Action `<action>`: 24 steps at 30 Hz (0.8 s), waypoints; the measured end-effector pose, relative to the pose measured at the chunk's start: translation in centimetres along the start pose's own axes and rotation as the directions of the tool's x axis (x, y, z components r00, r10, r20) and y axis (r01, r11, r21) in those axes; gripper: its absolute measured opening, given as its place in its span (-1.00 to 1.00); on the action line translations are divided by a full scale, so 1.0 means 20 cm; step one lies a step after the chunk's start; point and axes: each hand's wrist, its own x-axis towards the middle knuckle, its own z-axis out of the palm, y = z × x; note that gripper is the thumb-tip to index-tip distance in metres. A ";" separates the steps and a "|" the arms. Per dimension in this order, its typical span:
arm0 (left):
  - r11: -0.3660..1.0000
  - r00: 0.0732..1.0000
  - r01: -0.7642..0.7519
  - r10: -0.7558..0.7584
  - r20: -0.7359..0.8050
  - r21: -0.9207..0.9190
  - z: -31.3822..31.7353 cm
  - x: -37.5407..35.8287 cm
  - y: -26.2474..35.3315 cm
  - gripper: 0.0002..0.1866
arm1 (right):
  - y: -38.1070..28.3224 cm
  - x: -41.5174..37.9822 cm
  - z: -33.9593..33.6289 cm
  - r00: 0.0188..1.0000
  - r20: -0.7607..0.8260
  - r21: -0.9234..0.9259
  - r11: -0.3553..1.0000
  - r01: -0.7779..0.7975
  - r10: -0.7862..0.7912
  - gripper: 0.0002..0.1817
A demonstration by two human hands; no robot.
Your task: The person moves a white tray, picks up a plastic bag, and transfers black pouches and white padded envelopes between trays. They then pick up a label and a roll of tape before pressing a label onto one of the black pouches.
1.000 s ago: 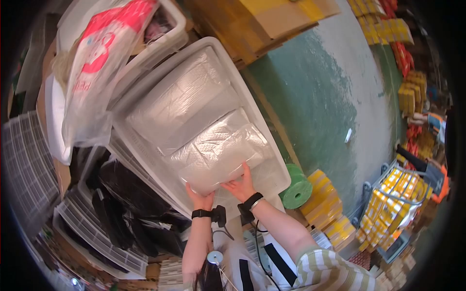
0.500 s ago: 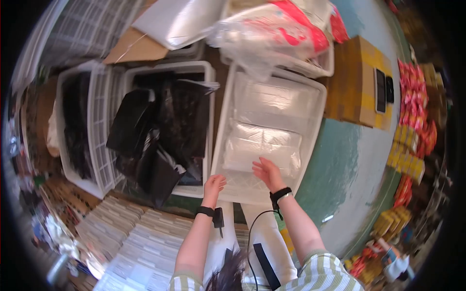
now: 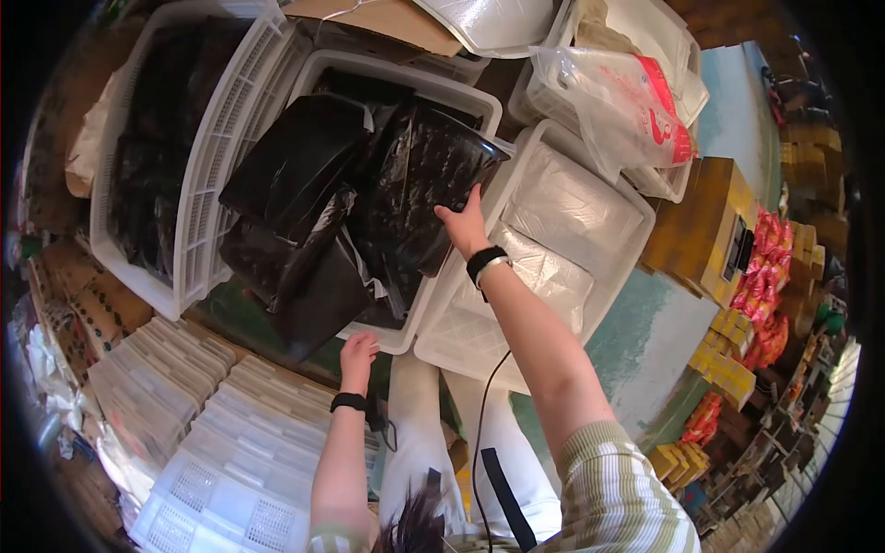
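Black plastic bag pack, glossy, lay atop a heap of like packs in the middle white crate, with my right hand at its near edge, grip closing on that edge, thumb against the film. Left hand hung loosely spread by the crate's front rim, pinching nothing; clear packs sat in the right-hand crate. Step judged: taking hold for a lift; I reckoned the slippery film called for a firmer pinch and perhaps left-hand support.
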 end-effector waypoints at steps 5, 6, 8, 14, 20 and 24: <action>1.000 1.000 0.006 -0.006 -0.004 0.030 -0.20 -0.07 -0.10 -0.80 | -0.09 -0.18 -0.51 0.970 0.109 0.216 0.948 -0.236 0.217 -0.65; 0.999 0.999 -0.039 0.039 -0.007 0.019 -0.27 -0.06 -0.19 -0.81 | -0.07 -0.24 -0.65 0.969 0.059 0.038 0.969 -0.243 0.240 -0.70; 0.997 0.997 -0.068 0.067 -0.041 -0.023 -0.39 -0.12 -0.28 -0.82 | 0.00 -0.37 -0.90 0.975 -0.043 -0.370 0.903 -0.218 0.218 -0.72; 0.987 0.970 -0.127 0.103 -0.220 -0.097 -0.64 -0.41 -0.11 -0.83 | 0.10 -0.89 -1.51 0.981 -0.192 -0.639 0.758 -0.133 0.010 -0.76; 0.748 0.706 -0.655 0.657 -0.266 0.109 -0.72 -1.00 0.31 -0.78 | -0.10 -1.20 -1.83 0.980 0.026 -0.557 0.811 0.179 -0.199 -0.74; 0.774 0.720 -0.542 0.629 -0.294 0.327 -0.65 -1.73 0.53 -0.78 | -0.31 -1.23 -1.85 0.985 0.139 -0.227 0.972 -0.067 0.101 -0.75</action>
